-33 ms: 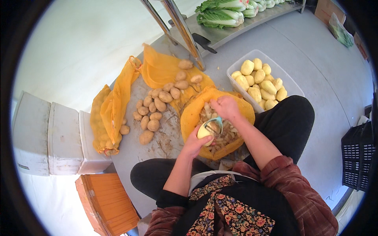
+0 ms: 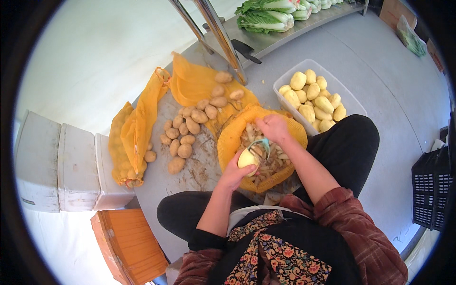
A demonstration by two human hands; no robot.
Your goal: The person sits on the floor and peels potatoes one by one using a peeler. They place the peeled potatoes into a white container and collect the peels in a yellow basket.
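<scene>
Curling fingers of left hand (image 2: 232, 174) around oval yellow potato (image 2: 246, 160), fingers of right hand (image 2: 274, 128) around teal peeler (image 2: 265, 144), above orange mesh sack (image 2: 229, 142).

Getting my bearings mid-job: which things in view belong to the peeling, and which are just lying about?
Peeling:
- left hand holding pale potato
- right hand holding teal peeler
- yellow mesh bag of peelings
- loose brown potatoes
- clear tub of peeled potatoes

Seemingly lying about:
- cabbages
- black cleaver
- black crate
- orange box

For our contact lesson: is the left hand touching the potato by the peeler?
Touching: the head view shows the left hand wrapped partly around the potato.
</scene>
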